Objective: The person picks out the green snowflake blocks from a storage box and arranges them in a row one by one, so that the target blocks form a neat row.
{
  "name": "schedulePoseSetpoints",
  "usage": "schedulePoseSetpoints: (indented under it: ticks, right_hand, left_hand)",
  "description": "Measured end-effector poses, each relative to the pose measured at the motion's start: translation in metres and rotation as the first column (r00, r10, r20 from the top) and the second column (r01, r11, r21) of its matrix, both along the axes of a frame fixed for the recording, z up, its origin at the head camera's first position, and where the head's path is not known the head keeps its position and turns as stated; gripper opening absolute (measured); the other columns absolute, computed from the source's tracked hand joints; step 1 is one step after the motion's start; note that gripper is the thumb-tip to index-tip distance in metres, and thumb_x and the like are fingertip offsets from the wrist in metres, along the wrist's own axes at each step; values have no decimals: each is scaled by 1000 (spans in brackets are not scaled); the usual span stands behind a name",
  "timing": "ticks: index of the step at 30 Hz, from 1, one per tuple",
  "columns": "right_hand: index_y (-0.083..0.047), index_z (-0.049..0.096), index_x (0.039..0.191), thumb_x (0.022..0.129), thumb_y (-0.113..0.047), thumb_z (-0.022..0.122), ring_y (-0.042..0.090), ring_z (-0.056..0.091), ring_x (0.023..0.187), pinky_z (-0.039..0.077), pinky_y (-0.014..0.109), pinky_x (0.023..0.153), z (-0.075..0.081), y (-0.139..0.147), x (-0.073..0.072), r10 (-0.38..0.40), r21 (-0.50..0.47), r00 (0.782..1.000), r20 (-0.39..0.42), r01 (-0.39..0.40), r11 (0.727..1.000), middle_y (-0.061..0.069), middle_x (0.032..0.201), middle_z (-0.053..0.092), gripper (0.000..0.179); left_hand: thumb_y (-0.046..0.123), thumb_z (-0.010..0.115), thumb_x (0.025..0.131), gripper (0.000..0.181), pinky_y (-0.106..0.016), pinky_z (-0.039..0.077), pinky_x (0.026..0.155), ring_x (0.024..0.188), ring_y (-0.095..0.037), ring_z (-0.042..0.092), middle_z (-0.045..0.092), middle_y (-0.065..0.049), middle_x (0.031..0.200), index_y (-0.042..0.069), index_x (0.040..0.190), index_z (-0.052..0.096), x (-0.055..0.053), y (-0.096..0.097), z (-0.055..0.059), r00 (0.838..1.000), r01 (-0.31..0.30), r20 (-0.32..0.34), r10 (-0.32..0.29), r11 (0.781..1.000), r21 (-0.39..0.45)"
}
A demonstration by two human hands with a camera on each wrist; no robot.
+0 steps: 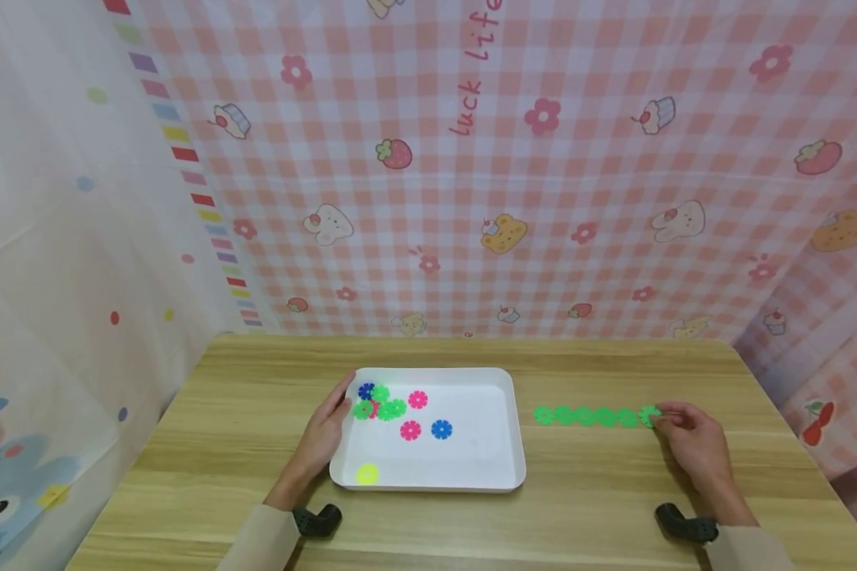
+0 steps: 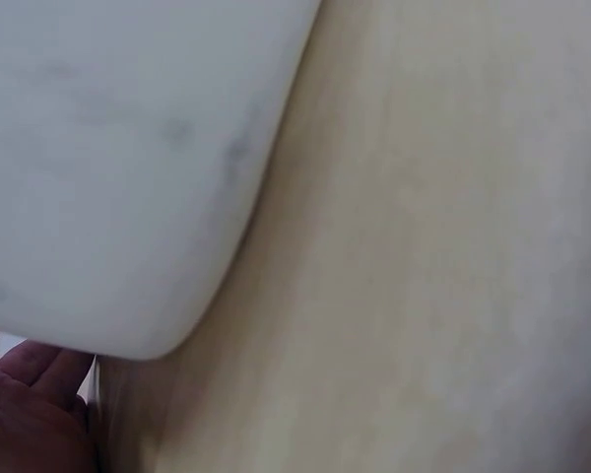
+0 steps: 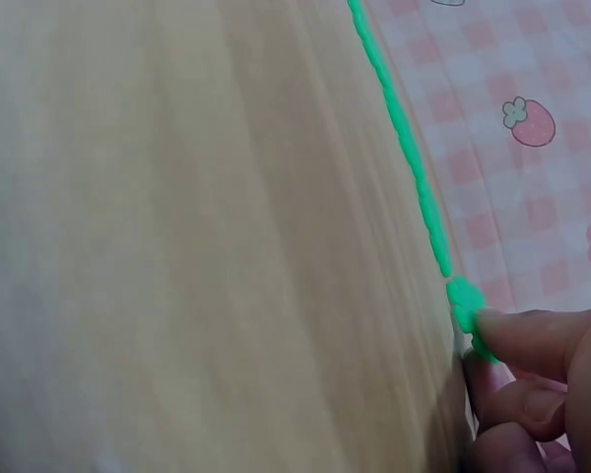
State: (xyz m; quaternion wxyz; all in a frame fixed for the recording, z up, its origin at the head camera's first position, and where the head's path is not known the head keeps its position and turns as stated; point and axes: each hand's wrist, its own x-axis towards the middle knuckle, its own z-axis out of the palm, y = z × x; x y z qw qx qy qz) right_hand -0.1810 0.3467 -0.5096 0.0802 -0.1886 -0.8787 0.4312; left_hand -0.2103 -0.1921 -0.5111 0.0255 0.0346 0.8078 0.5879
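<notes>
Wooden table (image 1: 257, 444). Your right hand (image 1: 696, 446) pinches the green chain's (image 1: 593, 415) end disc; light, stiff, links may separate. Left hand (image 1: 323, 434) relaxed against white tray (image 1: 493, 468).

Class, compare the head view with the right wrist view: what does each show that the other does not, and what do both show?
Only the head view shows the white tray with loose pink, blue, green and yellow discs, and the left hand at its edge. Only the right wrist view shows the chain edge-on as a thin line, with fingertips close up. Both show the green chain, the right hand pinching its end, and the table.
</notes>
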Motion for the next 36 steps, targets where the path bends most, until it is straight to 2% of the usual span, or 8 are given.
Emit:
schedulePoseSetpoints:
  ticks: [5, 13, 25, 33, 36]
  right_hand:
    - [-1, 66, 119, 95, -21, 65, 0, 51, 73, 40, 18, 63, 0, -2, 0, -22, 4, 1000, 1, 22, 1000, -10, 81, 63, 31]
    - [-3, 67, 119, 93, -23, 68, -8, 49, 71, 40, 18, 71, -1, -4, 0, -71, 7, 997, -11, 71, 997, -18, 77, 61, 32]
    - [0, 66, 118, 92, -18, 70, -12, 49, 71, 41, 11, 66, -2, -5, 0, -84, -27, 996, -35, 83, 996, -26, 77, 58, 32]
    - [-2, 66, 120, 94, -25, 65, -6, 49, 72, 41, 14, 62, 8, -9, -3, -99, -27, 995, -11, 98, 995, -17, 80, 59, 34]
    - [-3, 66, 121, 95, -27, 65, -2, 49, 75, 42, 16, 60, 15, -17, -5, -100, -38, 995, -4, 100, 994, -10, 86, 61, 35]
  left_hand:
    - [17, 29, 109, 49, -49, 7, 124, 153, -25, 12, 20, -6, 165, 17, 158, 27, 1, 0, 1, 1000, 4, 9, -4, 1000, -2]
    - [16, 29, 109, 49, -48, 8, 124, 153, -24, 12, 21, -6, 165, 15, 158, 27, 1, 1, 1, 1000, 11, -9, -11, 1000, 3]
    - [17, 29, 109, 49, -49, 7, 124, 153, -24, 12, 21, -6, 165, 16, 158, 28, 0, 0, -1, 1000, -2, 2, 2, 1000, 13]
    - [15, 30, 109, 49, -50, 8, 124, 153, -26, 13, 22, -7, 164, 15, 157, 29, -1, 0, -1, 1000, -12, -5, 12, 1000, 5]
    - [15, 30, 109, 49, -49, 8, 124, 153, -24, 12, 21, -6, 165, 15, 157, 28, 0, -1, -1, 1000, -13, -1, 13, 1000, 2]
